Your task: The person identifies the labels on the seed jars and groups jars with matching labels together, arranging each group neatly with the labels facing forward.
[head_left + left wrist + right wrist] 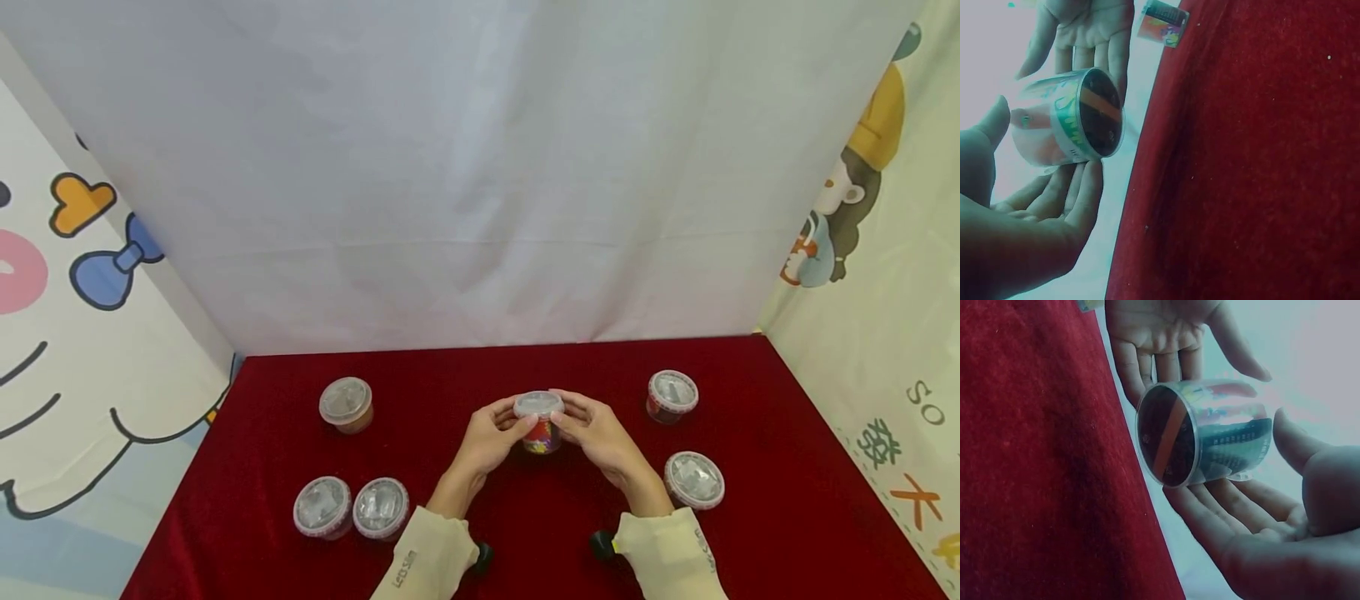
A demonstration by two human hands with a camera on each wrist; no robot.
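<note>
A small clear cup point(540, 422) with a clear lid and a colourful red, yellow and blue label is held between both hands above the middle of the red cloth point(525, 517). My left hand point(501, 430) holds its left side, and my right hand point(581, 427) holds its right side. In the left wrist view the cup point(1072, 119) shows its dark bottom with an orange stripe; my left fingers point(1066, 194) lie along its side, thumb by the lid. In the right wrist view the cup point(1210, 431) rests against my right fingers point(1222, 506), and its bottom is off the cloth.
Several other lidded cups stand on the cloth: a tan one point(346, 404) at back left, two point(322, 506) point(381, 507) at front left, one point(672, 396) at back right and one point(694, 480) at front right. White sheet behind, cartoon panels at both sides.
</note>
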